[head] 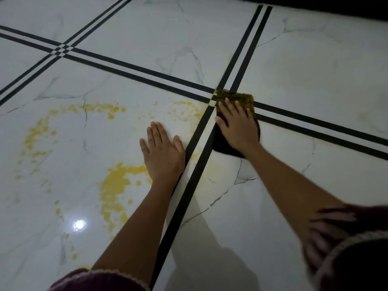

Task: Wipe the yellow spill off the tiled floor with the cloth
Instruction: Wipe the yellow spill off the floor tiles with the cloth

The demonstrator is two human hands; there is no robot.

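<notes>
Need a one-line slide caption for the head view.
Right hand presses dark cloth on the tile-line crossing; left hand flat on the floor; yellow spill remains left.

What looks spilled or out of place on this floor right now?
The yellow spill lies in patches and specks across the tile beside the left hand, unwiped. The cloth under the right hand sits at the black-line crossing, its far edge stained yellow.

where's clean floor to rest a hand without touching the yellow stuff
Clean: the near tile right of the black stripes, and the far tiles past the cloth. Crowded: the tile under the left hand, ringed by yellow spill.
</notes>
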